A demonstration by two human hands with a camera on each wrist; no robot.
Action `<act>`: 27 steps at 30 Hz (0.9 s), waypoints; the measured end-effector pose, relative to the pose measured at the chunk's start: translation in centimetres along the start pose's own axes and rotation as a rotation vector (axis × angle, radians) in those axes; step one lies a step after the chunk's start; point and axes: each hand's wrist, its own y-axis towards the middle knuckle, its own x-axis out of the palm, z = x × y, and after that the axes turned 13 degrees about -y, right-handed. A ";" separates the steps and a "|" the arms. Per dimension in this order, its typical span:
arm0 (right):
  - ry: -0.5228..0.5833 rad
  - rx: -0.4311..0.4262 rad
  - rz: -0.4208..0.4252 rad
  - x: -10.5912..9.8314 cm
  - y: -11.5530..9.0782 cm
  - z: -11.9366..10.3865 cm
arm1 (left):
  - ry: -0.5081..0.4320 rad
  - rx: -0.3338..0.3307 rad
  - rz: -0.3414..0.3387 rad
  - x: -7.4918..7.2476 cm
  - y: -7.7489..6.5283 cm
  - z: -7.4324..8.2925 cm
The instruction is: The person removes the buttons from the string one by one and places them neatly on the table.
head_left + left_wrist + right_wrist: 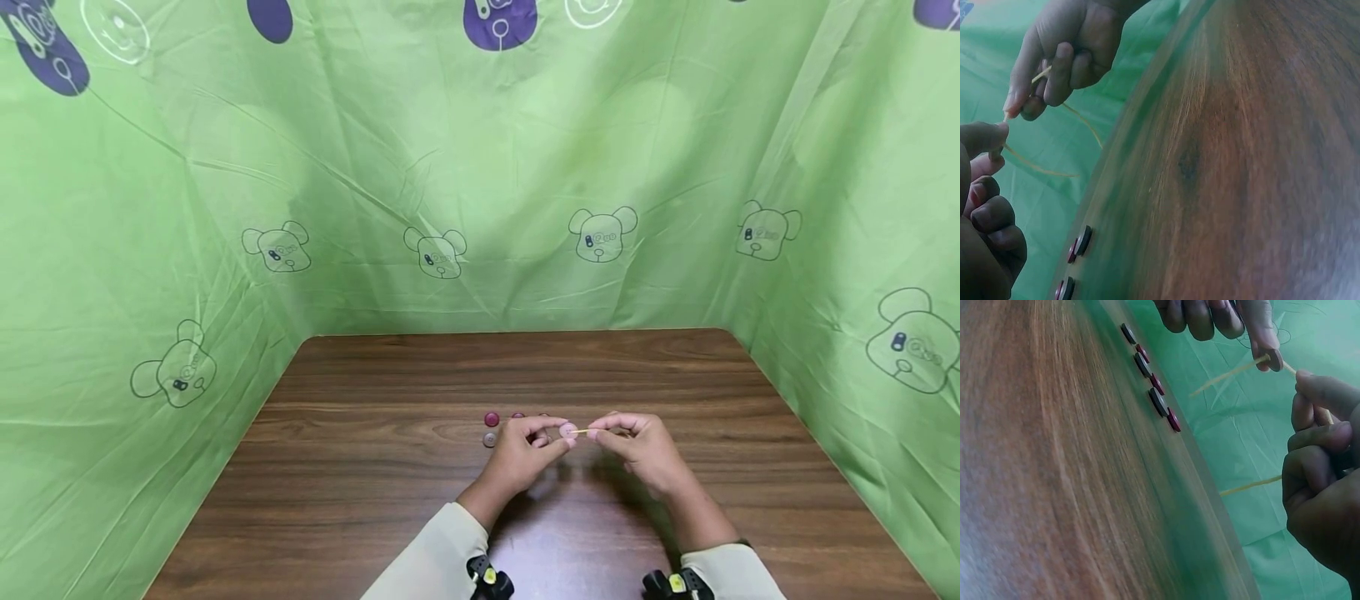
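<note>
1 button (pixel 567 430) is pinched by the left hand (pixel 523 448) above the table (pixel 345 475), and a yellow string (pixel 582 431) is pinched by the right hand (pixel 643 450); the hands are held near but apart. The string is passed through that button, while 6 loose buttons (pixel 1157 402) on the table are, it seems, not yet threaded. Between button and right hand, the string's long axis is drawn roughly level, left to right; its free end is seen beyond the button.
</note>
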 end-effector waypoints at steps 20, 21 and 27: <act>0.018 0.021 0.006 -0.1 -0.1 -0.1 | 0.031 -0.007 0.041 -2.7 -0.9 -0.2; 0.019 0.023 0.007 -0.1 -0.1 -0.1 | 0.034 -0.007 0.043 -2.9 -1.0 -0.2; 0.029 0.032 0.007 -0.1 -0.1 -0.2 | 0.031 -0.014 0.061 -3.7 -1.4 -0.3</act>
